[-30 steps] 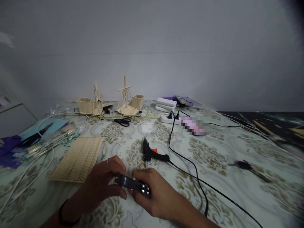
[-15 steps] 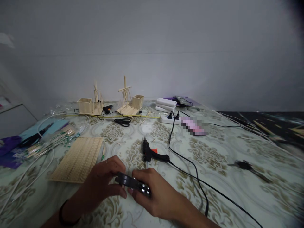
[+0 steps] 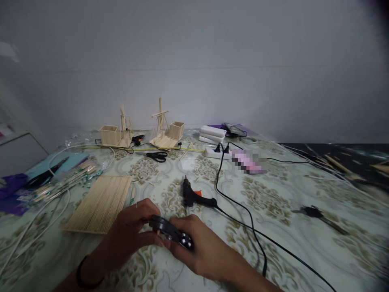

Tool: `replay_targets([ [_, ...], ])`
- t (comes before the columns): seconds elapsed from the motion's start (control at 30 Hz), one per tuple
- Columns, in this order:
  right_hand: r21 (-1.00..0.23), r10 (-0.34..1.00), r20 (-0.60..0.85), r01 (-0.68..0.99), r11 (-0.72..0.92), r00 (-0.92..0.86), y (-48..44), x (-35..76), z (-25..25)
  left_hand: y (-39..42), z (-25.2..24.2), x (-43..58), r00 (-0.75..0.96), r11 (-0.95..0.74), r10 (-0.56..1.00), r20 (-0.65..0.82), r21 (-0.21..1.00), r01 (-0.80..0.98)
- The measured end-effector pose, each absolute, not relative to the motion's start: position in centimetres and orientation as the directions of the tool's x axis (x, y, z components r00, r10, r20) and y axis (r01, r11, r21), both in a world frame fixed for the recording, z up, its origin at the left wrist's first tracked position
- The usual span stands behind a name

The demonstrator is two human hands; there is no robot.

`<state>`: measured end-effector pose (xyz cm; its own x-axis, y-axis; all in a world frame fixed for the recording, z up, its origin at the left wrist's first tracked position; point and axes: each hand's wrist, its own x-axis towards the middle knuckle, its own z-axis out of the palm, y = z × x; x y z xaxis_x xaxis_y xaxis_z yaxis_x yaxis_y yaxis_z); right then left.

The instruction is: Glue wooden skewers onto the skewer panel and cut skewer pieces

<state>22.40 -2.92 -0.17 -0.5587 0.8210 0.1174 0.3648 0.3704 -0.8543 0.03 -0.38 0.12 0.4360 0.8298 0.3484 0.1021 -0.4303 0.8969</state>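
Head view. Left of glue gun (image 3: 190,196): flat stick panel (image 3: 99,205), partly covered by left hand (image 3: 133,225). Nearer and left of glue gun: left fingers curled at head end of dark hand tool (image 3: 165,228); pale stick stub (image 3: 158,232) showing between thumb and tool, cannot tell if pinched. Just nearer than glue gun: right hand (image 3: 197,245), closed on tool's shinier end. Looks like working stub in tool; next, seems to call for steady left hold, firm right squeeze.
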Motion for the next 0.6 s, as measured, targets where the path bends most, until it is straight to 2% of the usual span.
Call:
replay_targets([
  [0.27, -0.94, 0.789, -0.056, 0.299, 0.164, -0.611, -3.07, 22.74, 0.22, -0.62, -0.37, 0.13, 0.441, -0.232, 0.869, 0.227, 0.972, -0.042],
  [0.4, -0.956, 0.764, -0.161, 0.291, 0.037, -0.624, -3.13, 22.79, 0.54, -0.51, -0.37, 0.18, 0.466, -0.191, 0.859, 0.213, 0.977, -0.095],
  [0.6, -0.975, 0.683, -0.179, 0.219, -0.029, -0.708, -2.93, 22.78, 0.23, -0.45, -0.25, 0.45, 0.485, -0.119, 0.856, 0.179, 0.981, -0.152],
])
